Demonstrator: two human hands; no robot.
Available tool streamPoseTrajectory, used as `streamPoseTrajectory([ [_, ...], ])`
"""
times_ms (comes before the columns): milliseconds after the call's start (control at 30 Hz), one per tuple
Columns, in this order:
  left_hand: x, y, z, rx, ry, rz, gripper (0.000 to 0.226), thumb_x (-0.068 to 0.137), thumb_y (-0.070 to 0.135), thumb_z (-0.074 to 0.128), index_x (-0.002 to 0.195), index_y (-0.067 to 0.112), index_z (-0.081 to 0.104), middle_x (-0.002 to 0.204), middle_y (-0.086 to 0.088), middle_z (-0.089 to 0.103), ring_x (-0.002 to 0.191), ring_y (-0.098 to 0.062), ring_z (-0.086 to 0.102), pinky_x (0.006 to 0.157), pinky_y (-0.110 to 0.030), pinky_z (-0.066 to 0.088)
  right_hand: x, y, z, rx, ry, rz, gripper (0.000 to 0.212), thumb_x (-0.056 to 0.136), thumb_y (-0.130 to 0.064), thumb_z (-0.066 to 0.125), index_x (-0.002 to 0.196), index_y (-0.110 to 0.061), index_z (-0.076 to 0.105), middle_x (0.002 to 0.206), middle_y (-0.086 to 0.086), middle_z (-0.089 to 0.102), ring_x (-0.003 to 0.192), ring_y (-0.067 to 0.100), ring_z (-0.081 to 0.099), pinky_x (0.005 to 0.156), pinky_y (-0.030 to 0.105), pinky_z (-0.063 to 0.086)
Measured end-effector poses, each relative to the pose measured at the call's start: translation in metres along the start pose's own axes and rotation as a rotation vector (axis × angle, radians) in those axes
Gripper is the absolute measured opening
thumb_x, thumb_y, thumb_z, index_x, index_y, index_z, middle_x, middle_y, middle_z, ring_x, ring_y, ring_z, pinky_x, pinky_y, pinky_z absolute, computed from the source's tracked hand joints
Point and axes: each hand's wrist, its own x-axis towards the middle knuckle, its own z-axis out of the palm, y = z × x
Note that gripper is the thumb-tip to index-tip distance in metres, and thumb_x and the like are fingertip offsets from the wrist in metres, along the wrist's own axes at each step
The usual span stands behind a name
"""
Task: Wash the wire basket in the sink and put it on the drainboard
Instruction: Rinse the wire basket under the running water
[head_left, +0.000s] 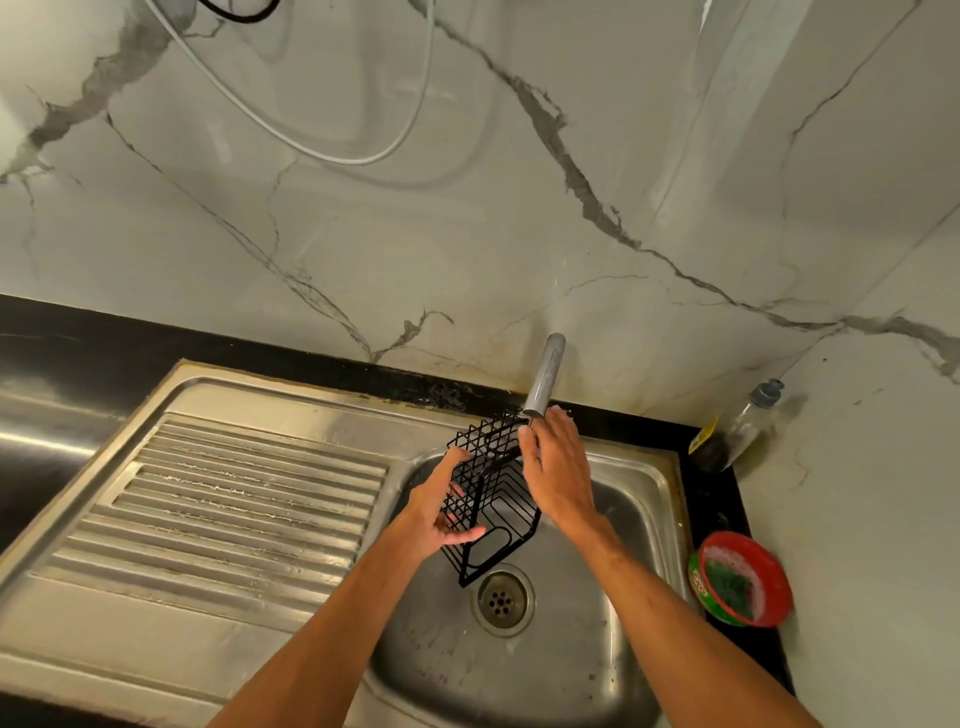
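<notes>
A black wire basket (493, 499) is held tilted over the steel sink bowl (628, 499), just under the grey tap spout (545, 374). My left hand (441, 509) grips its left side, with fingers curled through the wires. On the basket's right upper edge lies my right hand (556, 467), fingers fairly straight, near the spout's mouth. The ribbed drainboard (234, 509) lies to the left of the bowl. The drain (502, 601) sits below the basket.
A red and green tub with a green scrubber (740, 584) stands on the black counter right of the sink. A plastic bottle (743, 426) leans in the back right corner. Marble wall rises behind, with a white hose (332, 150) hanging on it.
</notes>
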Motion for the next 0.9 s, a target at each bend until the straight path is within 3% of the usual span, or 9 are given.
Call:
streamPoseTrajectory([
  [100,0.0,0.002,-0.002,0.021,-0.003,0.005,0.039,0.086,0.051,0.075,0.114,0.025,0.066,0.117,-0.011,0.046,0.103,-0.037,0.05,0.082,-0.061,0.061,-0.001,-0.005,-0.001,-0.073,-0.077,-0.228,0.055,0.106,-0.045,0.018,0.145,-0.02,0.046,0.15,0.001,0.047,0.143,0.016,0.035,0.122,0.036,0.013],
  [200,-0.002,0.002,-0.003,0.045,-0.013,-0.005,0.034,0.087,0.047,0.075,0.113,0.027,0.068,0.112,-0.008,0.046,0.096,-0.033,0.05,0.085,-0.062,0.06,0.008,-0.01,-0.011,-0.012,-0.083,-0.131,0.046,0.107,-0.04,0.028,0.139,-0.018,0.054,0.142,0.002,0.057,0.134,0.014,0.047,0.114,0.029,0.022],
  [367,-0.012,0.001,0.0,0.117,-0.06,-0.006,0.024,0.088,0.047,0.074,0.1,0.028,0.064,0.106,-0.007,0.053,0.098,-0.03,0.054,0.088,-0.058,0.059,0.0,-0.03,-0.007,-0.122,-0.265,-0.334,0.051,0.106,-0.046,0.025,0.148,-0.023,0.042,0.155,-0.001,0.041,0.145,0.015,0.032,0.122,0.044,0.018],
  [467,-0.011,0.0,-0.002,0.112,-0.06,0.007,0.022,0.086,0.039,0.077,0.101,0.028,0.066,0.105,-0.004,0.047,0.111,-0.033,0.047,0.089,-0.061,0.058,0.003,-0.024,-0.014,-0.091,-0.209,-0.271,0.046,0.107,-0.042,0.025,0.143,-0.028,0.05,0.149,-0.006,0.05,0.139,0.009,0.041,0.119,0.047,0.028],
  [533,-0.007,-0.002,-0.003,0.11,-0.074,0.028,0.023,0.088,0.039,0.076,0.105,0.026,0.068,0.103,-0.001,0.049,0.111,-0.032,0.048,0.09,-0.063,0.057,0.0,-0.021,-0.014,-0.154,-0.214,-0.274,0.047,0.107,-0.044,0.022,0.146,-0.032,0.045,0.156,-0.004,0.04,0.144,0.013,0.034,0.12,0.048,0.026],
  [633,-0.002,-0.003,-0.007,0.128,-0.11,0.058,0.023,0.092,0.039,0.072,0.109,0.024,0.07,0.117,-0.003,0.048,0.121,-0.036,0.047,0.082,-0.061,0.06,-0.001,-0.016,-0.016,-0.174,-0.263,-0.229,0.051,0.106,-0.048,0.019,0.154,-0.033,0.027,0.163,-0.001,0.022,0.151,0.017,0.018,0.122,0.047,0.02],
  [767,0.006,-0.009,-0.024,0.075,-0.11,0.02,0.034,0.086,0.036,0.075,0.111,0.013,0.07,0.141,-0.018,0.041,0.13,-0.049,0.043,0.071,-0.058,0.062,0.001,0.002,-0.03,-0.284,-0.261,-0.122,0.052,0.105,-0.05,0.015,0.155,-0.034,0.023,0.161,-0.002,0.029,0.148,0.018,0.025,0.121,0.053,0.015],
  [833,0.008,-0.012,-0.033,0.02,-0.132,-0.004,0.043,0.082,0.034,0.076,0.117,0.01,0.069,0.139,-0.03,0.043,0.124,-0.055,0.048,0.073,-0.059,0.061,0.001,0.006,-0.039,-0.123,-0.3,-0.033,0.048,0.106,-0.047,0.021,0.152,-0.036,0.032,0.155,-0.001,0.04,0.129,0.011,0.049,0.11,0.041,0.035],
  [900,0.009,-0.015,-0.038,-0.01,-0.169,-0.009,0.054,0.078,0.035,0.076,0.125,0.009,0.066,0.137,-0.034,0.048,0.12,-0.058,0.053,0.076,-0.062,0.061,-0.001,0.007,-0.04,0.255,-0.374,0.066,0.046,0.106,-0.047,0.027,0.15,-0.038,0.037,0.153,-0.001,0.042,0.122,0.005,0.049,0.102,0.03,0.035],
])
